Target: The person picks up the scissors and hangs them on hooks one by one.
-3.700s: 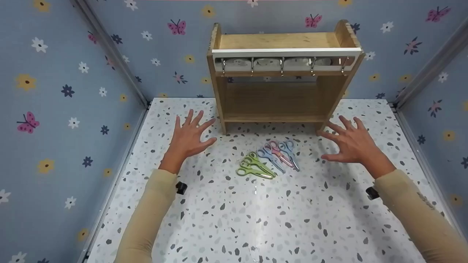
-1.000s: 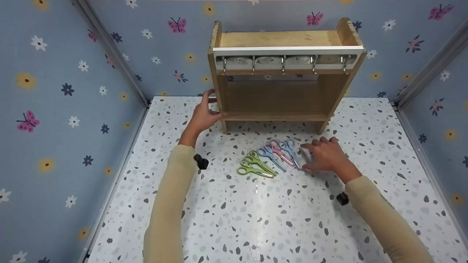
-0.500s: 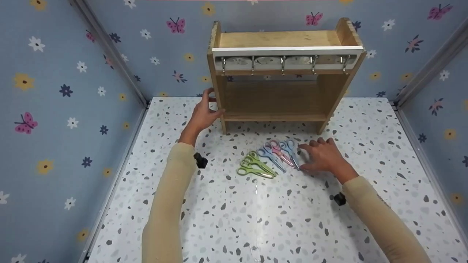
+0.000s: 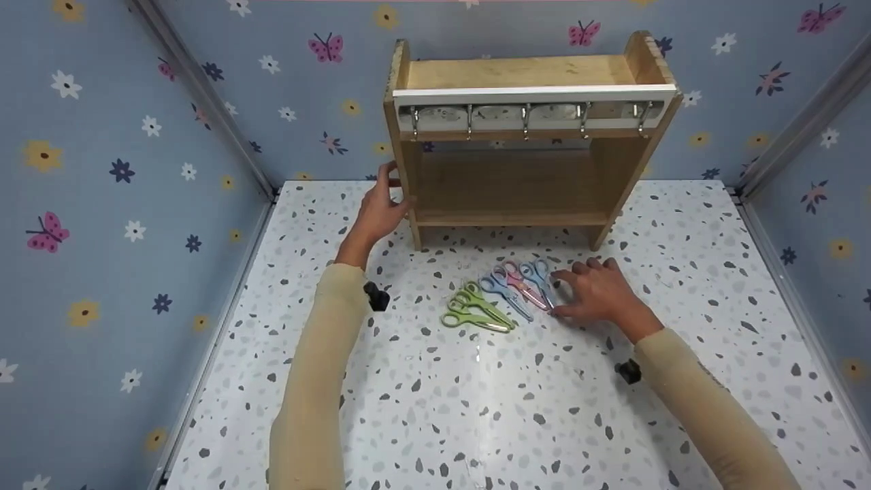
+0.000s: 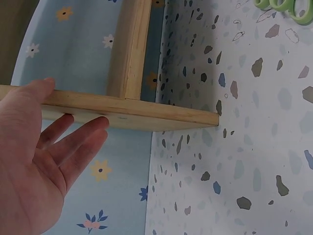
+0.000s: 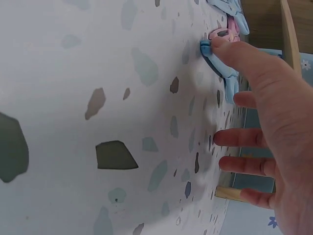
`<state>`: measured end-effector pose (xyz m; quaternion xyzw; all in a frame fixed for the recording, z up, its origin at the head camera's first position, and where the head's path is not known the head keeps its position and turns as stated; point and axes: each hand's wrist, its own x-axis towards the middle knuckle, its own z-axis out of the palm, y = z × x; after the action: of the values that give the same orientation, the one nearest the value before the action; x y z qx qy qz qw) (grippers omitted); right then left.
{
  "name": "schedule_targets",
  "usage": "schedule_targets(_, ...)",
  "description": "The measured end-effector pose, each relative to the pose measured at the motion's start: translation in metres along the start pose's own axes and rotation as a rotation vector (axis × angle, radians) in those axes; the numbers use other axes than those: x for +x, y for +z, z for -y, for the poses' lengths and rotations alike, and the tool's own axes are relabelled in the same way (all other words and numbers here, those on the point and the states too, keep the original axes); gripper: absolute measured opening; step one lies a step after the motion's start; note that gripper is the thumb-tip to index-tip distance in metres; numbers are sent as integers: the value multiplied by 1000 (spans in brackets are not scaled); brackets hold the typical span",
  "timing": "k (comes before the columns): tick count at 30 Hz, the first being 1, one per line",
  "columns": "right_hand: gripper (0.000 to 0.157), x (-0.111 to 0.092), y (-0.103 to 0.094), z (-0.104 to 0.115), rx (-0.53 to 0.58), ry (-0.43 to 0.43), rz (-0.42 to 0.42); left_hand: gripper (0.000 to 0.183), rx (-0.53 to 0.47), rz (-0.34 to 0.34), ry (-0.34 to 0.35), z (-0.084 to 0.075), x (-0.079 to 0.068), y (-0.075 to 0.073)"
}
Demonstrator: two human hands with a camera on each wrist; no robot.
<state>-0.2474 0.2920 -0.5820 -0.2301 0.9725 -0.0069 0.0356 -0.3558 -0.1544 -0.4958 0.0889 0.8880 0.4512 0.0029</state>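
My left hand (image 4: 380,214) grips the left side panel of a wooden rack (image 4: 510,219). In the left wrist view its thumb lies over the edge of the panel (image 5: 181,115), fingers on the outer face. On the speckled table, my right hand (image 4: 599,296) reaches round the rightmost blue scissors (image 4: 536,272), thumb at the blade tip and index finger close to the handle loops. The right wrist view has the thumb overlapping the end of these blue scissors (image 6: 220,66), other fingers spread. Beside them lie pink scissors (image 4: 524,289), other blue scissors (image 4: 507,294) and several green scissors (image 4: 480,320).
Across the rack's upper front runs a white rail (image 4: 537,92) with several metal hooks (image 4: 525,122). Floral-patterned panels (image 4: 136,238) enclose the back and sides of the table (image 4: 422,415). The scissors fan out just in front of the rack.
From spread wide, the left hand has come onto the rack's side panel, then slid slightly up it. The right hand has moved left and closer to the rightmost blue scissors. The scissors lie still.
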Motion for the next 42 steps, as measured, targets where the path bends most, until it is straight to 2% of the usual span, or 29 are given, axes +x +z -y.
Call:
schedule_targets(13,73,4,1,5,12,24,20,75,-30,-28,4,0,2,7)
schedule_targets(26,63,7,1,9,4,49,69,80,-28,-14,-11,0,1,4)
schedule_targets(33,54,7,4,9,5,46,25,80,-15,-34,-1,0,1,4)
schedule_targets(42,38,10,5,10,-6,59,-28,84,-7,-41,-39,-2,1,5)
